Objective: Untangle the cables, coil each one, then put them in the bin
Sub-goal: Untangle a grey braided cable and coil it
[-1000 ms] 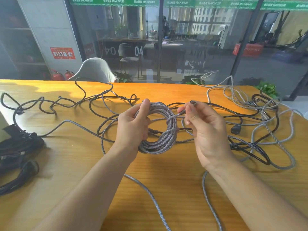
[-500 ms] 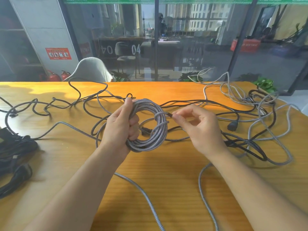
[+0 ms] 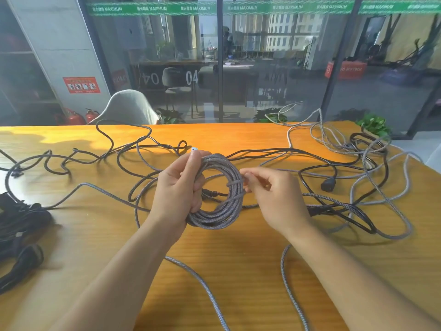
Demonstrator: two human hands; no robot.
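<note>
Grey braided coil (image 3: 223,206) held above the middle of the wooden table (image 3: 214,271), its ring standing roughly upright with the open centre facing the camera; the ring is slightly taller than wide, its long axis running from the near-left bottom to the far top. Left hand (image 3: 177,189) grips the left side of the coil, fingers curled round the bundled turns, thumb lying up along them. A small silvery plug end (image 3: 194,149) sticks up just past the left fingertips, pointing away from the camera. Right hand (image 3: 274,194) pinches the cable end against the right side of the coil, where one turn (image 3: 235,182) crosses the bundle sideways as a wrap.

Compared with half a second ago, the right hand has drawn in closer to the coil, and the wrap now lies flat across the turns rather than standing off them; the left grip is unchanged.

Loose grey cable (image 3: 200,280) trails on the table toward the near edge. Black cables (image 3: 281,154) and further grey cables (image 3: 372,163) lie tangled to the right and behind. A dark bundle (image 3: 21,223) sits at the left edge. A pale chair (image 3: 128,108) stands beyond the table.
</note>
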